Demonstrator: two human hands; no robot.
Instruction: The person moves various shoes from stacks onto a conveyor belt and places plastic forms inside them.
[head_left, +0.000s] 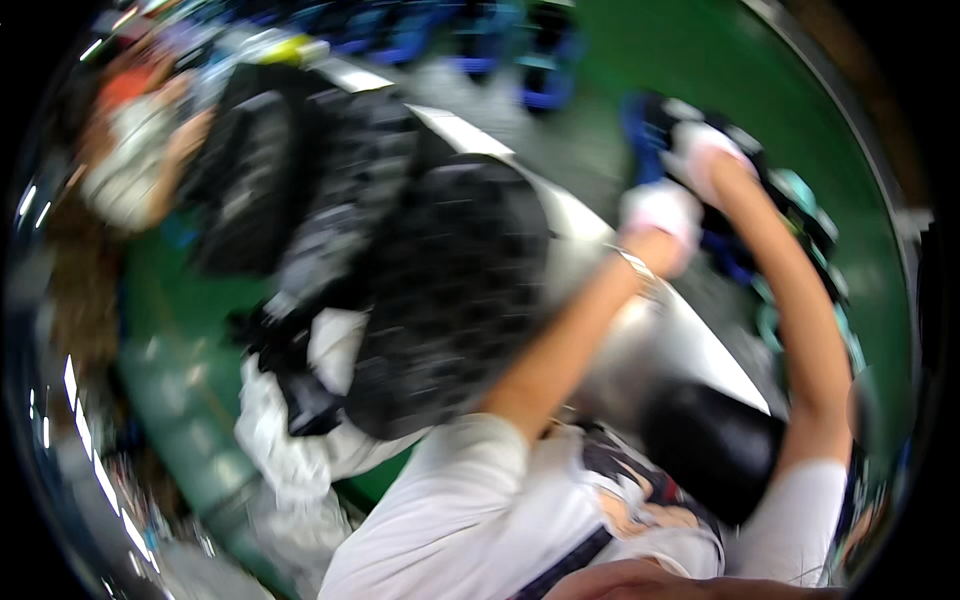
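Both my arms stretch out to the far right, over a grey surface with a white edge. My left hand [660, 218], in a white and pink glove or finger covering, is beside a dark blue and black piece [645, 125]. My right hand [708, 158], covered the same way, is just beyond the left one, at the same piece. The piece looks like a shoe part, but its kind is unclear. Motion smears the fingers of both hands, so their grip does not show. A metal-banded watch or bracelet [635, 265] sits on my left wrist.
Large black textured sheets [455, 290] lie left of my arms, with white plastic bags [275, 430] below them. A black rounded object [712, 448] stands between my arms. Blue and black pieces [548, 60] line the far side; teal-edged ones [805, 210] lie right. Another person [130, 150] is at the far left.
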